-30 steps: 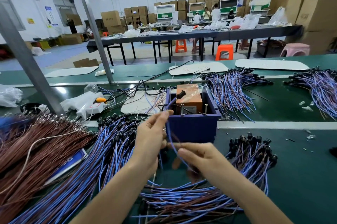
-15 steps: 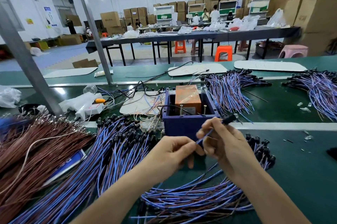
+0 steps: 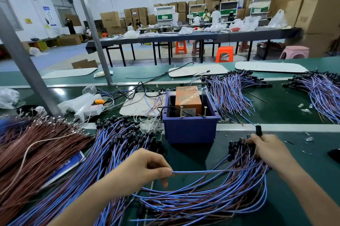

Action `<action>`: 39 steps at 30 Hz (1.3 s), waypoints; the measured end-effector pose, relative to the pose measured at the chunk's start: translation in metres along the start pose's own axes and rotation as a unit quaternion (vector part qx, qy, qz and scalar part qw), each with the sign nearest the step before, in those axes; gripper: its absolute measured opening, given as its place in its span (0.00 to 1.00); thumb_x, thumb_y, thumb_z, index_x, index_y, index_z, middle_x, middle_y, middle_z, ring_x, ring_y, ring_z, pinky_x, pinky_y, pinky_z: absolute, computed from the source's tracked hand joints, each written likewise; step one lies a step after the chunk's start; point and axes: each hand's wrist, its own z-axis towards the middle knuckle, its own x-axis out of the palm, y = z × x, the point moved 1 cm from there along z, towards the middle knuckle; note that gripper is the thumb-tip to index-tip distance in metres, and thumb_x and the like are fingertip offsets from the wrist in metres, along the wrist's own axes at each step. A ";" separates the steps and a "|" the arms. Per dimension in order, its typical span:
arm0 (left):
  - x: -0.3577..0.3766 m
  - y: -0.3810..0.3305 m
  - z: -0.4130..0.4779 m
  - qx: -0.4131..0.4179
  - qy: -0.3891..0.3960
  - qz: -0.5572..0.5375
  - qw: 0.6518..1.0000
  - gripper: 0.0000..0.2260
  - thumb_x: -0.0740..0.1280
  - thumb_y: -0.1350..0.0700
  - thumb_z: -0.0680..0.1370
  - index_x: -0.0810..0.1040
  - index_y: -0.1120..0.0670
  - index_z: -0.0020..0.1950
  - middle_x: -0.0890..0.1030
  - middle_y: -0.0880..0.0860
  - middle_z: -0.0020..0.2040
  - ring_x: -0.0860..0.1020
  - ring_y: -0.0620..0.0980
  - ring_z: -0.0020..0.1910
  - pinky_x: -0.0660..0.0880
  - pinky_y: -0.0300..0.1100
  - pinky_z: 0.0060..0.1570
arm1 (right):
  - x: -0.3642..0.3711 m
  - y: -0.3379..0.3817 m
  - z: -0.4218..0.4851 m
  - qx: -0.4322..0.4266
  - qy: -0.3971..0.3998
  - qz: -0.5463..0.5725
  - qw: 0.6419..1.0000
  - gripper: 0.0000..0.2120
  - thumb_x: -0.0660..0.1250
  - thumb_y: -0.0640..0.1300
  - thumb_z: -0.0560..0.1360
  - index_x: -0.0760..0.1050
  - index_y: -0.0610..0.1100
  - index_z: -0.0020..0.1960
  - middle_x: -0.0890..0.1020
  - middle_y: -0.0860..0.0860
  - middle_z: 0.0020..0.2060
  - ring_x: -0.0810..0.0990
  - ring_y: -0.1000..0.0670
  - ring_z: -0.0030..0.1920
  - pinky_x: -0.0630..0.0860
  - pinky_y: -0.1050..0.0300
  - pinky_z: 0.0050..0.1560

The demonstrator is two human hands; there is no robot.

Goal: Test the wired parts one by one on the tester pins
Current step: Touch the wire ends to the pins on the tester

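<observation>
On the green bench, between a left heap and a right heap of limp blue-and-brown wires, near the boxy purple plastic tester, our left hand is pinching the tail of one wired part. Our right hand is gripping the strand's hard black cap above the right heap. We are judging it best to be pulling that strand taut, clear of its neighbours, before touching the two slim upright metal pins.

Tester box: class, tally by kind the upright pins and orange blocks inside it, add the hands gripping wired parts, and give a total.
Upright pins: 2
Orange block: 1
Hands gripping a wired part, left hand and right hand: 2
Total: 5
</observation>
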 end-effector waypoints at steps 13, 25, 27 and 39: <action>0.000 -0.012 0.017 0.007 -0.028 -0.097 0.995 0.04 0.73 0.60 0.73 0.83 0.54 0.38 0.84 0.54 0.35 0.78 0.47 0.28 0.75 0.36 0.32 | -0.006 0.028 -0.014 -0.059 -0.079 -0.299 0.949 0.26 0.65 0.64 0.73 0.72 0.41 0.34 0.74 0.48 0.30 0.70 0.49 0.30 0.64 0.56 0.29; 0.011 -0.033 0.050 -0.026 -0.067 -0.306 0.949 0.08 0.70 0.65 0.73 0.84 0.54 0.37 0.83 0.54 0.35 0.80 0.45 0.31 0.77 0.35 0.32 | 0.044 0.076 -0.068 -0.232 0.207 0.213 0.926 0.06 0.71 0.38 0.73 0.83 0.49 0.46 0.85 0.48 0.35 0.82 0.54 0.35 0.74 0.64 0.33; 0.015 -0.030 0.055 -0.037 -0.077 -0.337 0.938 0.07 0.70 0.63 0.73 0.84 0.54 0.37 0.82 0.53 0.33 0.79 0.44 0.30 0.76 0.34 0.30 | 0.046 0.075 -0.066 -0.249 0.186 0.197 0.930 0.06 0.71 0.37 0.73 0.83 0.48 0.46 0.85 0.49 0.35 0.82 0.54 0.35 0.75 0.64 0.33; 0.023 -0.019 0.095 -0.060 -0.180 -0.371 0.909 0.05 0.65 0.58 0.79 0.80 0.55 0.46 0.83 0.48 0.34 0.78 0.41 0.27 0.77 0.34 0.30 | 0.059 0.059 -0.020 -0.112 0.029 0.252 0.961 0.08 0.65 0.32 0.77 0.78 0.41 0.43 0.82 0.41 0.33 0.83 0.48 0.28 0.77 0.60 0.25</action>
